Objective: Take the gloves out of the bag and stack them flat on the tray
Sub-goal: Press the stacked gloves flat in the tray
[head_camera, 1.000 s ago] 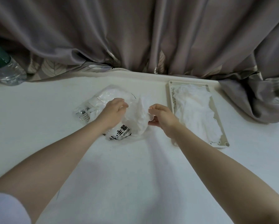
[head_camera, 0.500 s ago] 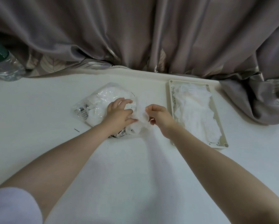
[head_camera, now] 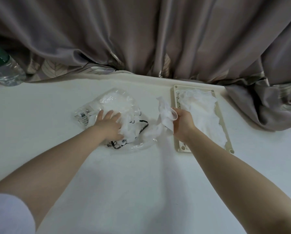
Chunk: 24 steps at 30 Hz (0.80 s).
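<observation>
1. Several white gloves are already stacked on the tray (head_camera: pixel 229 132) at the right of the frame; the pile (head_camera: pixel 202 114) covers most of it and looks rumpled, not fully flat.
2. One more glove (head_camera: pixel 165 114) is gripped by the right hand (head_camera: pixel 182 123), whose fingers are curled round it, just left of the tray's near-left rim. Its lower end trails down toward the mouth of the bag (head_camera: pixel 111 105); whether it is wholly free cannot be told.
3. The clear printed bag lies at frame centre, pressed to the table by the left hand (head_camera: pixel 110 124) with fingers spread and nothing pinched.
4. White material is visible inside the bag, so more gloves appear to remain.
5. Judged left: laying the held glove on the pile, smoothing it, and emptying the bag.
6. The gloves look thin, limp and creased.
</observation>
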Each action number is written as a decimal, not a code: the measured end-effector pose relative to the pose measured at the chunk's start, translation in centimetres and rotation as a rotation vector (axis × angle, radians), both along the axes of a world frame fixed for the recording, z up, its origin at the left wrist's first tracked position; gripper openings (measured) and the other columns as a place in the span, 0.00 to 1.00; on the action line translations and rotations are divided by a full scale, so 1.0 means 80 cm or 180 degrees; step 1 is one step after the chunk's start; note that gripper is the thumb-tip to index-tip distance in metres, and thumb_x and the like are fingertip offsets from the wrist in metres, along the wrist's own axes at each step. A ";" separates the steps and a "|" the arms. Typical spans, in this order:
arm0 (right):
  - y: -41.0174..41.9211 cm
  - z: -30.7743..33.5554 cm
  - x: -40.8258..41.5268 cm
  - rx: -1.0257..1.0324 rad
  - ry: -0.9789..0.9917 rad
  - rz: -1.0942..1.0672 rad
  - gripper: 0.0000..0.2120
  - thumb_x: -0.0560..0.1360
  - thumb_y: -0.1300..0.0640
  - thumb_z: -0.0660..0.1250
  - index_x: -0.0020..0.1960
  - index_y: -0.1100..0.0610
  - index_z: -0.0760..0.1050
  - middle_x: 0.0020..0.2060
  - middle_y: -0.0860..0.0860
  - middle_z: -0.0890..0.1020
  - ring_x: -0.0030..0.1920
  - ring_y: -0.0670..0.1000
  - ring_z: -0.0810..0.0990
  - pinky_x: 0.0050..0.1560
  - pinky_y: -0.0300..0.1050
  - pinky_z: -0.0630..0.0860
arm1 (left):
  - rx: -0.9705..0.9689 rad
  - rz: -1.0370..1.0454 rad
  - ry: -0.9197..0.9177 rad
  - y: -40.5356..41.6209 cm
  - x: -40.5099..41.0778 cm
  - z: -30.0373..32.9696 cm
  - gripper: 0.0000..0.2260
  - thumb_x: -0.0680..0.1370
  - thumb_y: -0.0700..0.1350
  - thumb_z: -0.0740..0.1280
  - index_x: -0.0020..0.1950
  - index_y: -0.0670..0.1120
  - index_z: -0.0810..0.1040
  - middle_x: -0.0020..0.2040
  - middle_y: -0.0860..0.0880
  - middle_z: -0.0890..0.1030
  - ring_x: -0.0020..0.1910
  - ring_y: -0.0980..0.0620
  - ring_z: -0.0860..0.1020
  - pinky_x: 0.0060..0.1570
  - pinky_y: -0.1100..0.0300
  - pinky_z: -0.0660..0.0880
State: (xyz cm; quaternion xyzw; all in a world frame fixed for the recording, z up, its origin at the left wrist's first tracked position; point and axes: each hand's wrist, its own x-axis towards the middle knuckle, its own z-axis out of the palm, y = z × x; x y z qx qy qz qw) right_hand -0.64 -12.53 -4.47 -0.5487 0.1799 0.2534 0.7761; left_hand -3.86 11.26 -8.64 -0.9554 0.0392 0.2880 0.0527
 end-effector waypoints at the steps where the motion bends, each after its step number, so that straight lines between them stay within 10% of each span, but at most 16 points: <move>1: -0.001 0.006 -0.003 0.0046 0.0031 0.0035 0.07 0.72 0.63 0.54 0.37 0.58 0.68 0.29 0.51 0.73 0.28 0.50 0.72 0.29 0.38 0.68 | -0.0104 0.0086 -0.0051 -0.005 0.002 0.006 0.18 0.78 0.59 0.58 0.62 0.52 0.74 0.78 0.49 0.46 0.76 0.45 0.39 0.70 0.42 0.34; 6: -0.014 0.017 -0.017 0.0195 0.0148 0.0164 0.15 0.53 0.57 0.62 0.39 0.59 0.70 0.34 0.54 0.72 0.34 0.54 0.72 0.38 0.45 0.66 | -0.1358 0.0124 -0.1524 -0.051 0.001 0.050 0.30 0.77 0.65 0.52 0.68 0.46 0.71 0.73 0.51 0.66 0.76 0.48 0.52 0.73 0.52 0.46; 10: -0.031 0.032 -0.033 -0.0030 0.0169 0.0439 0.11 0.58 0.58 0.57 0.32 0.62 0.75 0.30 0.56 0.76 0.30 0.55 0.77 0.35 0.42 0.70 | -0.3174 0.0287 -0.0934 -0.112 -0.015 0.091 0.31 0.73 0.54 0.70 0.72 0.51 0.63 0.66 0.56 0.70 0.63 0.58 0.69 0.58 0.66 0.65; 15: -0.060 0.043 -0.041 0.0306 0.0129 0.0738 0.18 0.65 0.58 0.57 0.49 0.66 0.77 0.36 0.59 0.79 0.36 0.58 0.77 0.46 0.51 0.73 | -0.3603 0.0533 -0.0888 -0.141 -0.015 0.110 0.10 0.74 0.48 0.70 0.42 0.42 0.75 0.34 0.53 0.73 0.32 0.55 0.69 0.35 0.60 0.66; 20: -0.092 0.052 -0.051 0.0175 -0.0275 0.0989 0.33 0.77 0.34 0.47 0.57 0.59 0.77 0.50 0.56 0.82 0.51 0.57 0.80 0.56 0.51 0.72 | -0.4472 0.1105 -0.0481 -0.167 -0.020 0.139 0.07 0.79 0.44 0.64 0.45 0.43 0.79 0.40 0.49 0.80 0.39 0.54 0.78 0.44 0.62 0.74; 24: -0.104 0.075 -0.051 -0.0825 -0.1337 0.0939 0.16 0.80 0.46 0.59 0.46 0.56 0.78 0.41 0.50 0.81 0.44 0.51 0.78 0.53 0.47 0.72 | -0.4483 0.1286 -0.0461 -0.183 -0.019 0.153 0.11 0.80 0.49 0.62 0.46 0.45 0.81 0.41 0.49 0.83 0.38 0.54 0.81 0.39 0.64 0.76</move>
